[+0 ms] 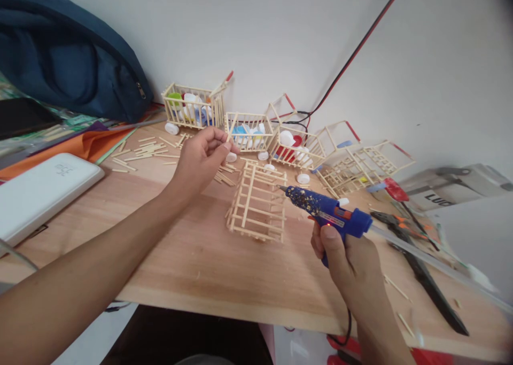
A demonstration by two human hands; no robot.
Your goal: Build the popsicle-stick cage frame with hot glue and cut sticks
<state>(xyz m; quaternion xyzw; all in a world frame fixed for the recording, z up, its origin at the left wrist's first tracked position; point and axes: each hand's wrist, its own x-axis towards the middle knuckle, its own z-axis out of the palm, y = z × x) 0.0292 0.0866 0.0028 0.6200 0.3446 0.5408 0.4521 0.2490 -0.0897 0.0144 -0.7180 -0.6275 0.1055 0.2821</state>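
Note:
My right hand [352,263] grips a blue hot glue gun [320,207]. A clear glue stick [425,261] runs out of its back. The gun's nozzle points left, close to the upper right side of a small stick-built frame [256,204] that lies on the table. My left hand [206,154] is closed in a pinch just above and left of that frame. Between its fingertips is a thin wooden stick [230,133], partly lost against the cart behind.
Along the wall stand several small stick carts [192,108] with red-tipped handles, some holding bottle caps. Loose sticks [148,148] lie at left, near a white power bank [48,194] and a blue bag [72,55]. Black-handled pliers [420,271] rest at right.

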